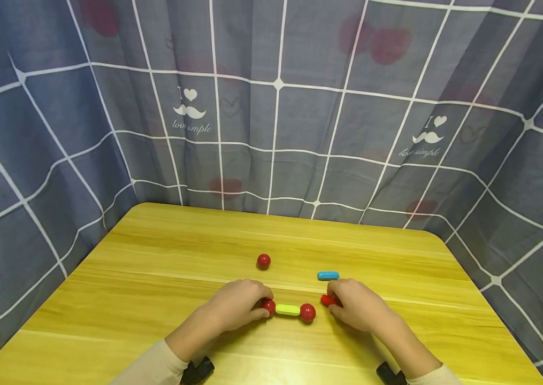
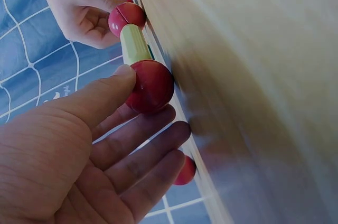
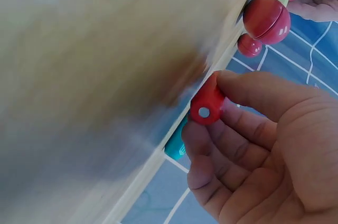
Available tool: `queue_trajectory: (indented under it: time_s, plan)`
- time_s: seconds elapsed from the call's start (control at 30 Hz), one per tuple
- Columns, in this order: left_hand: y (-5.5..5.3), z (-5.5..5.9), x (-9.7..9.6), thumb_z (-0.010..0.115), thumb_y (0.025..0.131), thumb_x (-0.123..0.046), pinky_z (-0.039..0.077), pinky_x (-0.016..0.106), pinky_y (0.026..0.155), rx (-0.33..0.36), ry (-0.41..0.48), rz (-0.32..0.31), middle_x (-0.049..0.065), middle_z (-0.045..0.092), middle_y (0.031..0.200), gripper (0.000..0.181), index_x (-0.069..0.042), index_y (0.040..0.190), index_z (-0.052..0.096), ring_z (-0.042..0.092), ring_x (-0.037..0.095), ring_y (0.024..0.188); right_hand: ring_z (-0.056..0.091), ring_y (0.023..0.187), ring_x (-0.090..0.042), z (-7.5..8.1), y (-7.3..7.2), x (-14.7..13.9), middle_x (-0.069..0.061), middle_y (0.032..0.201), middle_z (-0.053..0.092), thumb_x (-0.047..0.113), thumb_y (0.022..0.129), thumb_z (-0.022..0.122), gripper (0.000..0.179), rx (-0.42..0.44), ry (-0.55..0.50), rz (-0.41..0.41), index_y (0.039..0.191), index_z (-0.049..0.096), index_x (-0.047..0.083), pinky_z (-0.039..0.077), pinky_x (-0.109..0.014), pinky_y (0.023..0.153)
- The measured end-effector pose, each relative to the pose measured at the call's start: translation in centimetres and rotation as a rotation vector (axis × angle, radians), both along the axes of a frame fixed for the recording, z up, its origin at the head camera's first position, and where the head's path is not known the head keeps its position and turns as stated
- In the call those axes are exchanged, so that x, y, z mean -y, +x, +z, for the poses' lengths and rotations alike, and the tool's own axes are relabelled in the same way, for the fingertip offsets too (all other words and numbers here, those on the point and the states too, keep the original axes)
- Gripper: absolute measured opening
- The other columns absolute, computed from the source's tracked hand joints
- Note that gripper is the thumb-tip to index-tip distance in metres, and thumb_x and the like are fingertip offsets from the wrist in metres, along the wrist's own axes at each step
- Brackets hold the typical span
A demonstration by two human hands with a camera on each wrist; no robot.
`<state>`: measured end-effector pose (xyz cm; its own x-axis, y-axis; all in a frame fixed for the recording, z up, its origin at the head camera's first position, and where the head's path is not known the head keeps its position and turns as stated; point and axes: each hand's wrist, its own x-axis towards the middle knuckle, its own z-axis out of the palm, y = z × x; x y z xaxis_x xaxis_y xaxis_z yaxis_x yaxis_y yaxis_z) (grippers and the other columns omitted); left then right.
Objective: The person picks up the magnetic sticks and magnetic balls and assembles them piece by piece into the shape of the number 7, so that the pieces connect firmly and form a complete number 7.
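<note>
On the table, a yellow-green rod (image 1: pixel 288 309) joins two red balls, one at each end. My left hand (image 1: pixel 238 303) pinches the left red ball (image 2: pixel 152 87) between thumb and fingers. The right red ball (image 1: pixel 307 313) sits at the rod's other end, between my two hands. With thumb and fingertips my right hand (image 1: pixel 359 303) grips a short red rod (image 3: pixel 208 100); a round silvery spot shows on its near end. The red rod is apart from the joined piece. Just beyond the right hand lies a blue rod (image 1: pixel 328 276).
A loose red ball (image 1: pixel 264 261) rests farther back on the wooden table (image 1: pixel 180 251), left of the blue rod. Grey-blue curtains (image 1: pixel 252 117) with white lines hang behind and on both sides of the table.
</note>
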<state>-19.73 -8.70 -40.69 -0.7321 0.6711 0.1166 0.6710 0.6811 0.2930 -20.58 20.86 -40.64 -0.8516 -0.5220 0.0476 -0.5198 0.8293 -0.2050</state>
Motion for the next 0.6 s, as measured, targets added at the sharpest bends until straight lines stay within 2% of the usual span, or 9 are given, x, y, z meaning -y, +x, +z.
queue_trajectory:
  time_s: [0.17, 0.3, 0.6]
  plan:
    - [0.0, -0.1, 0.0, 0.074, 0.087, -0.032, 0.048, 0.024, 0.069, -0.005, -0.005, 0.006, -0.012, 0.066, 0.09, 0.022, -0.016, 0.102, 0.072, 0.054, 0.001, 0.077, 0.042, 0.055, -0.004, 0.0, 0.5, -0.1, 0.012, 0.063, 0.048, 0.014, 0.082, 0.073, 0.015, 0.006, -0.027, 0.022, 0.077, 0.059, 0.016, 0.039, -0.023, 0.049]
    - [0.0, -0.1, 0.0, 0.073, 0.088, -0.033, 0.05, 0.026, 0.074, -0.014, -0.014, 0.009, -0.01, 0.067, 0.094, 0.023, -0.016, 0.104, 0.072, 0.058, 0.002, 0.083, 0.042, 0.053, -0.004, 0.0, 0.9, -0.1, 0.012, 0.063, 0.049, 0.013, 0.08, 0.072, 0.013, 0.036, -0.066, 0.01, 0.075, 0.06, 0.015, 0.039, -0.023, 0.047]
    - [-0.1, -0.2, 0.0, 0.073, 0.088, -0.033, 0.049, 0.026, 0.073, -0.02, -0.017, 0.006, -0.011, 0.067, 0.094, 0.023, -0.016, 0.104, 0.072, 0.057, 0.002, 0.082, 0.044, 0.045, -0.005, 0.3, 1.8, 0.3, 0.011, 0.055, 0.052, 0.013, 0.079, 0.069, 0.011, 0.204, -0.177, -0.068, 0.072, 0.061, 0.016, 0.038, -0.023, 0.042]
